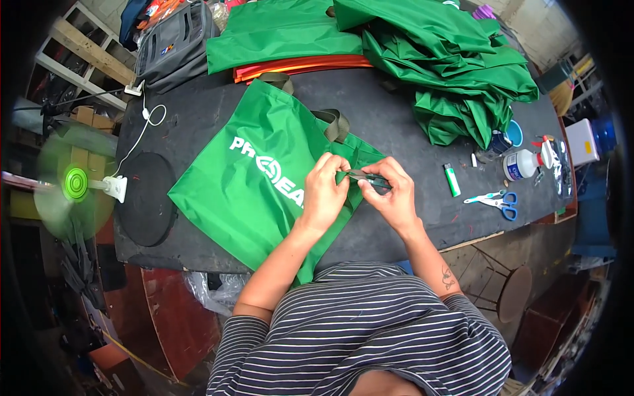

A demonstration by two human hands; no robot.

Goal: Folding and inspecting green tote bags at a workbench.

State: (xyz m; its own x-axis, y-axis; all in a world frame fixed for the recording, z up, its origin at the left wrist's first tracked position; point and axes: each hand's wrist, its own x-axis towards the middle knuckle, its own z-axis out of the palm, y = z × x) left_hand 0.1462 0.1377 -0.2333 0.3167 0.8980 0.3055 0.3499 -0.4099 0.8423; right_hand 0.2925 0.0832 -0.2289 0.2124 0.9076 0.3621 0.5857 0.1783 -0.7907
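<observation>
A green fabric tote bag [244, 178] with white print and dark olive handles [335, 124] lies slantwise on the dark table. My left hand [325, 188] is closed, pinching a bit of the bag's right edge between thumb and fingers. In my right hand [396, 198] is a small pair of dark-handled thread snips [378, 183]. Their metal blades point left and meet the pinched cloth at my left fingertips. Whether the blades are touching the cloth or a thread is too small to tell.
Green bags lie heaped [456, 79] and stacked [284, 39] at the back, above orange fabric [304, 66]. On the right are blue-handled scissors [507, 204], a green lighter [452, 180] and a white bottle [522, 164]. A running fan [76, 185] and a grey bag [177, 46] stand left.
</observation>
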